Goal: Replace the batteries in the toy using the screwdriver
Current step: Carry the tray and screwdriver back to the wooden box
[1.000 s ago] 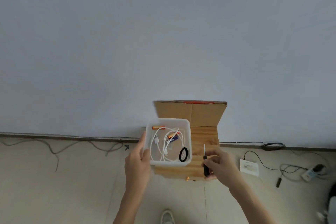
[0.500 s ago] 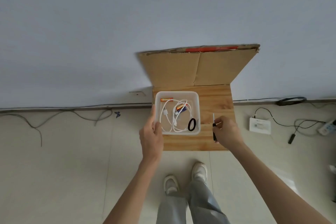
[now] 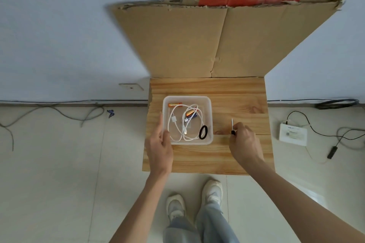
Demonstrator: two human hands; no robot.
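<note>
Nearer than a moment ago, the person now stands at the front edge of the bench (image 3: 237,92), shoes (image 3: 213,191) just short of it, and each hand keeps what it held.

The left hand (image 3: 160,144) pinches the left wall of the plastic tub (image 3: 187,97), thumb over the rim and fingers (image 3: 161,122) laid along the outside. The right hand (image 3: 245,144) has its fingers curled round the dark handle of the screwdriver (image 3: 232,127), whose thin shaft points away from the person, just above or on the wood; I cannot tell which.

That tool looks light and stiff. Its handle is small and probably slick, so a grip close to the shaft should steady it best.

Inside the tub lie the batteries (image 3: 190,114), one orange cell (image 3: 174,104) apart near the far wall. They lie among loops of a white cable (image 3: 177,126), beside a black ring (image 3: 203,132). The cells are hard and round and will likely roll. The limp cable may drag along, so each is best lifted by its middle.

I see no toy anywhere.

Right of the tub the bench shows bare wood, enough room to work. Its front and side edges drop straight to the floor, where a small screw could get lost. Behind, a cardboard sheet (image 3: 217,41) stands against the wall and closes the far side.
</note>
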